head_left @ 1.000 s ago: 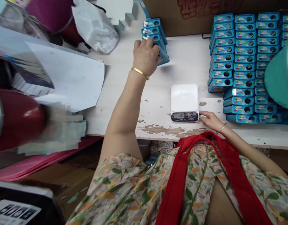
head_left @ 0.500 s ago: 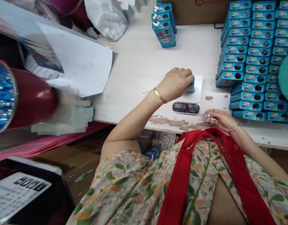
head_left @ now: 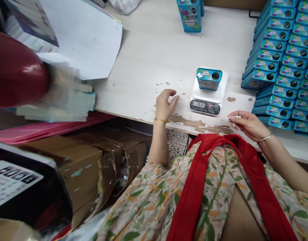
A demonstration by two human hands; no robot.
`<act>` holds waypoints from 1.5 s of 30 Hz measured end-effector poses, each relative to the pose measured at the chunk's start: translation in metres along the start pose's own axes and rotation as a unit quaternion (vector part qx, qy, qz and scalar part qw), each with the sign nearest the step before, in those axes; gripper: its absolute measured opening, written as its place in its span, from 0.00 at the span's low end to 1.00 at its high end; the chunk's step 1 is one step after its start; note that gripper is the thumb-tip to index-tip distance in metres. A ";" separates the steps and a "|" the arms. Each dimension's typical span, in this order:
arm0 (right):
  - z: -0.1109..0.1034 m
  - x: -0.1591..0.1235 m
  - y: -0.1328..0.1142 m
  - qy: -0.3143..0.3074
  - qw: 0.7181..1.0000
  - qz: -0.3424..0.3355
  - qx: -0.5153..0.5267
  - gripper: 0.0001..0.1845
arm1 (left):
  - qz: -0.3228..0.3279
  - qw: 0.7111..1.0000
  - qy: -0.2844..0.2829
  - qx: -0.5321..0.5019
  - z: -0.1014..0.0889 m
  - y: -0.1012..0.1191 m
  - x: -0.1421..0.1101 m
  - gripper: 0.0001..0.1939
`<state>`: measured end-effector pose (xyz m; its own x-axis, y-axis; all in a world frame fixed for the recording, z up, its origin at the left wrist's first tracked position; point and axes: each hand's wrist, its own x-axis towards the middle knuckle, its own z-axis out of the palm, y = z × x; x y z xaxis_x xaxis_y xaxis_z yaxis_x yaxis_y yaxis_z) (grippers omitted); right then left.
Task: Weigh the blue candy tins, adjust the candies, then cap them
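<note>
A small blue candy box (head_left: 209, 79) with a round hole and white pieces on top stands on the white kitchen scale (head_left: 208, 95), whose display shows digits. My left hand (head_left: 165, 104) rests on the worn white table (head_left: 154, 57) just left of the scale, fingers loosely curled and apart, holding nothing. To the right of the scale my right hand (head_left: 245, 123) pinches a few small white candy pieces between fingers and thumb.
Several stacked rows of the same blue boxes (head_left: 282, 63) fill the table's right side. More blue boxes (head_left: 189, 15) stand at the back. White sheets (head_left: 81, 36) and a red cylinder (head_left: 18, 70) lie at left. Cardboard cartons (head_left: 76, 160) sit under the table.
My left hand carried a blue box from the back group, set it on the scale, let go and drew back to the left. The scale display changed from zero.
</note>
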<state>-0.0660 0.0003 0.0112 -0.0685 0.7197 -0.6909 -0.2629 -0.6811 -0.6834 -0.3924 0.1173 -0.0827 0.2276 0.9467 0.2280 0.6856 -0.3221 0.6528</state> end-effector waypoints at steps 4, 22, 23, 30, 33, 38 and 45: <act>0.012 0.010 -0.037 0.002 0.993 -0.088 -0.082 0.09 | -0.032 0.999 0.015 -0.017 0.013 -0.006 -0.021 0.11; 0.054 0.073 -0.125 0.008 0.709 -0.373 -0.598 0.09 | -0.003 0.998 0.045 -0.049 0.014 0.010 -0.012 0.10; 0.053 0.073 -0.126 0.009 0.704 -0.368 -0.607 0.09 | -0.005 0.998 0.046 -0.051 0.014 0.010 -0.012 0.10; 0.054 0.076 -0.129 -0.004 0.730 -0.362 -0.580 0.11 | -0.006 0.997 0.041 -0.058 0.020 0.011 -0.009 0.09; 0.060 0.072 -0.132 0.007 0.770 -0.347 -0.535 0.10 | -0.014 0.998 0.033 -0.056 0.020 0.011 -0.010 0.09; 0.065 0.049 -0.134 0.008 0.916 -0.250 -0.312 0.04 | -0.026 0.998 0.036 -0.041 0.018 0.009 -0.013 0.11; 0.030 0.013 -0.074 0.014 0.997 -0.072 -0.038 0.07 | -0.016 0.998 0.044 -0.040 0.014 0.012 -0.010 0.11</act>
<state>-0.0768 0.0637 0.0599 -0.0081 0.8071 -0.5903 -0.1950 -0.5803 -0.7907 -0.3764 0.1036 -0.0873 0.1427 0.9535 0.2654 0.6332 -0.2940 0.7159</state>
